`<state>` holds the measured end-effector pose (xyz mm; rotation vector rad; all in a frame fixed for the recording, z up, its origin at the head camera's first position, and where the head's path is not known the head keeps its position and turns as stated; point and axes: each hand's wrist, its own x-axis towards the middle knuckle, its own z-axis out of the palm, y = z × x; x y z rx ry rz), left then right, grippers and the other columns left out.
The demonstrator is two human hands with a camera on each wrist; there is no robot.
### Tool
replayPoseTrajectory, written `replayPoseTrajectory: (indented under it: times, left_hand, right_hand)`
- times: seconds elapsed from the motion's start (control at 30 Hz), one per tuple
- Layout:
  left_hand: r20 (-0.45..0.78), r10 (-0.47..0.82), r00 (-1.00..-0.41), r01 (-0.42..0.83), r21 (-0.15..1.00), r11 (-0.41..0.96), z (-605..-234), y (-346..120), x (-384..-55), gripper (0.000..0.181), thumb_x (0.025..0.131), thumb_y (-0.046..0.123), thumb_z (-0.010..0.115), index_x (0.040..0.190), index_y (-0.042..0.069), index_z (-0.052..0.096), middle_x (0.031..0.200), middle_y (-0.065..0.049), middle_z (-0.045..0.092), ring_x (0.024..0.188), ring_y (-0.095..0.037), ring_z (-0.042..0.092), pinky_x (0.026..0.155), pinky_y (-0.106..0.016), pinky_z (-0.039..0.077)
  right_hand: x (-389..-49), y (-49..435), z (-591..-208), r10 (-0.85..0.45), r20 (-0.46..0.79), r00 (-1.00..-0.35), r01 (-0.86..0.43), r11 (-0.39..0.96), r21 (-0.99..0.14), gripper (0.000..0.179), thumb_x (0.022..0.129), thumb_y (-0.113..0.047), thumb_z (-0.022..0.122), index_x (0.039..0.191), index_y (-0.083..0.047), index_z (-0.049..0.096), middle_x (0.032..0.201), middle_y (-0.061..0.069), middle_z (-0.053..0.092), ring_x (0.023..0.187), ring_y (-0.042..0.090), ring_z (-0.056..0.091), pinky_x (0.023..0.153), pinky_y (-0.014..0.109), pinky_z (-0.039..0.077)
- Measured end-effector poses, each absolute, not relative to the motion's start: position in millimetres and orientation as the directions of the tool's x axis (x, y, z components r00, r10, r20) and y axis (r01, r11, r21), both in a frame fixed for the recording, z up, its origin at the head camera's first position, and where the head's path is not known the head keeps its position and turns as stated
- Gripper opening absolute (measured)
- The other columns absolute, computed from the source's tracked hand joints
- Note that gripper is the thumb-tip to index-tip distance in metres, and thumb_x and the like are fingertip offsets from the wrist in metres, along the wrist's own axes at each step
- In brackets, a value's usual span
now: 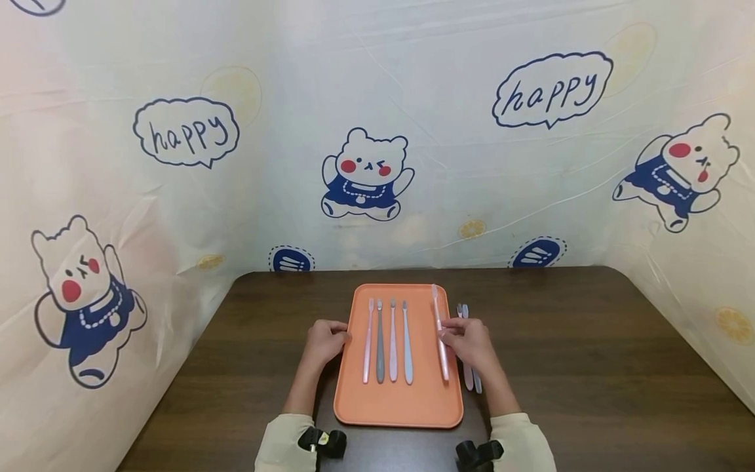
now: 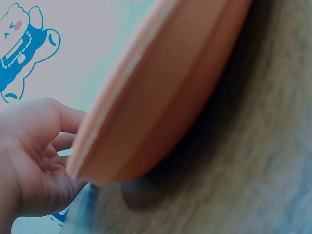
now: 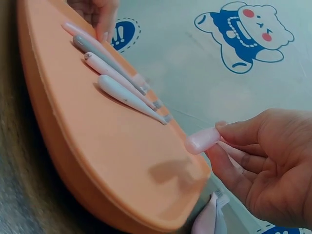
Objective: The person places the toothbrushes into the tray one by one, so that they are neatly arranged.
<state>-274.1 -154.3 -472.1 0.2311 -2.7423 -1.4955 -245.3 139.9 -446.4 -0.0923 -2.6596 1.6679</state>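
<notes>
On the dark table lies an orange tray (image 1: 371, 403) with a row of several toothbrushes: a pink one (image 1: 367, 347), a grey one (image 1: 380, 347), a pale pink one (image 1: 393, 347) and a light blue one (image 1: 407, 354). My right hand (image 1: 472, 341) pinches another pink toothbrush (image 3: 202, 141) between thumb and fingers, over the tray's right side, its head pointing away from me. At the tray's left edge, my left hand (image 1: 324, 341) holds the rim; in the left wrist view the tray wall hides some fingertips.
Two more toothbrushes (image 1: 468, 377) lie on the table (image 1: 566, 354) just right of the tray, partly under my right hand. A pale curtain (image 1: 448, 183) with bear prints and "happy" bubbles surrounds the table at the back and sides.
</notes>
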Motion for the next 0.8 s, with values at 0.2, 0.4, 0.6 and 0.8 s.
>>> replayPoseTrajectory:
  times: [0.2, 0.4, 0.6, 0.8]
  left_hand:
    - [-0.064, -0.131, -0.989, -0.125, 0.837, 0.533, -472, -154, -272, 0.028, 0.085, 0.005, 0.065, 0.109, -0.005, 0.076, 0.098, -0.021, 0.077, 0.073, -0.017, 0.073, 0.064, -0.031, 0.060]
    - [-0.069, -0.132, -0.989, -0.128, 0.845, 0.519, -472, -155, -273, 0.028, 0.086, 0.004, 0.064, 0.109, -0.006, 0.076, 0.098, -0.022, 0.077, 0.073, -0.019, 0.074, 0.065, -0.032, 0.061]
    - [-0.066, -0.129, -0.989, -0.124, 0.844, 0.522, -473, -155, -273, 0.028, 0.086, 0.005, 0.064, 0.109, -0.006, 0.076, 0.097, -0.022, 0.077, 0.074, -0.018, 0.074, 0.065, -0.033, 0.061]
    - [-0.072, -0.130, -0.989, -0.129, 0.845, 0.519, -473, -154, -273, 0.028, 0.086, 0.004, 0.064, 0.109, -0.005, 0.076, 0.097, -0.022, 0.077, 0.073, -0.018, 0.074, 0.065, -0.032, 0.061]
  right_hand:
    - [-247, 136, -451, 0.055, -0.029, -0.998, 0.051, 0.458, -0.888, 0.026, 0.093, -0.002, 0.067, 0.116, 0.007, 0.072, 0.099, 0.020, 0.076, 0.081, 0.016, 0.070, 0.068, 0.029, 0.060]
    - [-248, 130, -454, 0.058, -0.036, -0.998, 0.059, 0.469, -0.881, 0.027, 0.092, -0.003, 0.066, 0.118, 0.005, 0.072, 0.097, 0.016, 0.076, 0.081, 0.015, 0.069, 0.068, 0.028, 0.058]
    - [-248, 124, -453, 0.047, -0.018, -0.999, 0.038, 0.479, -0.877, 0.028, 0.093, -0.003, 0.066, 0.120, 0.006, 0.071, 0.097, 0.017, 0.076, 0.079, 0.015, 0.069, 0.066, 0.028, 0.058]
    - [-248, 119, -455, 0.041, 0.021, -0.999, 0.003, 0.512, -0.859, 0.024, 0.092, -0.001, 0.067, 0.114, 0.007, 0.073, 0.093, 0.016, 0.075, 0.077, 0.015, 0.067, 0.064, 0.027, 0.055]
